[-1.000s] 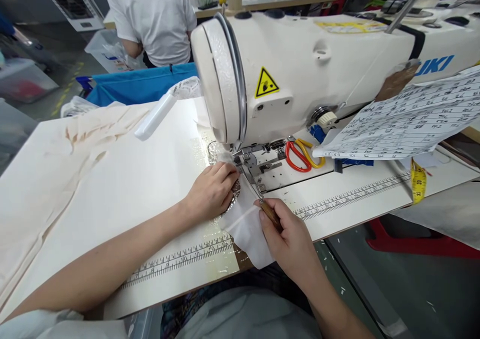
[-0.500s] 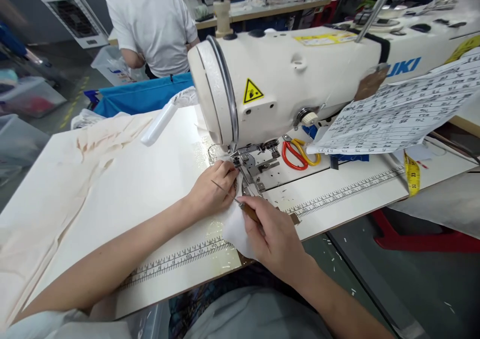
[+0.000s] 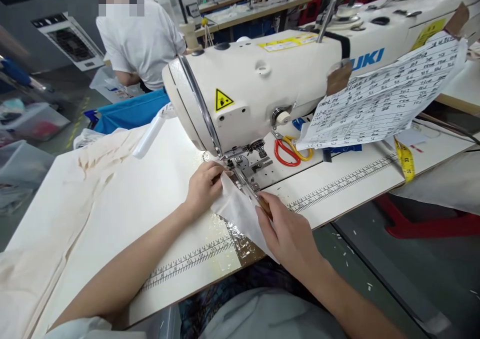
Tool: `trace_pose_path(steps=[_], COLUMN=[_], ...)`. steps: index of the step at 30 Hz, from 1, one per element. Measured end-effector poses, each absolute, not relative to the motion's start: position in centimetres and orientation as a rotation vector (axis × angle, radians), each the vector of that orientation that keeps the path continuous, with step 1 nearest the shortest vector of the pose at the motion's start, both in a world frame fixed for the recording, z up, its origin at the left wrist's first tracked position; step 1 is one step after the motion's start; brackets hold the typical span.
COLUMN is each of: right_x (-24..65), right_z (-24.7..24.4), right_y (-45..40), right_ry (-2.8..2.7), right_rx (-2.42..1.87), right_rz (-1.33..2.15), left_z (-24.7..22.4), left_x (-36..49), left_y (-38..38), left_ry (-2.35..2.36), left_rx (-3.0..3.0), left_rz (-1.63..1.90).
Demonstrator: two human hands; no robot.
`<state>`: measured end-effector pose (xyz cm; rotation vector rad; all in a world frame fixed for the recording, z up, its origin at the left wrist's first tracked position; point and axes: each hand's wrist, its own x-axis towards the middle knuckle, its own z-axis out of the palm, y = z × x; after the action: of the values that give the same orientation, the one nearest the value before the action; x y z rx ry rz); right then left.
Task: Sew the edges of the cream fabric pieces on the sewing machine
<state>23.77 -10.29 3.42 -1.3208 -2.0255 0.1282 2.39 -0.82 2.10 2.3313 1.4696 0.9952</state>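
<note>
My left hand (image 3: pixel 204 188) is beside the needle area of a white sewing machine (image 3: pixel 247 84), its fingers closed on the upper edge of a white cloth piece (image 3: pixel 240 214). The cloth hangs down at a slant over the table's front edge. My right hand (image 3: pixel 290 226) is wrapped around the wooden handle of an awl (image 3: pixel 265 206), to the right of the cloth. Its thin tip is hard to pick out against the metal guide (image 3: pixel 245 179). Part of the cloth's right side passes behind my right fingers.
Red-handled and yellow-handled scissors (image 3: pixel 288 153) lie behind the guide. A handwritten sheet (image 3: pixel 382 99) leans on the machine at right, above a yellow measuring tape (image 3: pixel 405 161). Pale fabric (image 3: pixel 86 204) covers the table's left side. A person in a white shirt (image 3: pixel 138 39) stands beyond.
My view has shifted, so the machine sits further left. My right hand has moved away from my left, and the awl no longer crosses over my left hand. More cloth shows between the hands.
</note>
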Motion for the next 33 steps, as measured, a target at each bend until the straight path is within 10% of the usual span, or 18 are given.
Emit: trace_pose_path(steps=[33], right_x=[22.2], right_z=[2.0], right_y=[-7.7], right_ry=[-2.054], right_rx=[-1.342], right_rz=[0.068], left_z=[2.5], left_x=[2.3], left_y=[-0.4], left_ry=[1.404], left_rx=[2.097], left_rz=[1.008])
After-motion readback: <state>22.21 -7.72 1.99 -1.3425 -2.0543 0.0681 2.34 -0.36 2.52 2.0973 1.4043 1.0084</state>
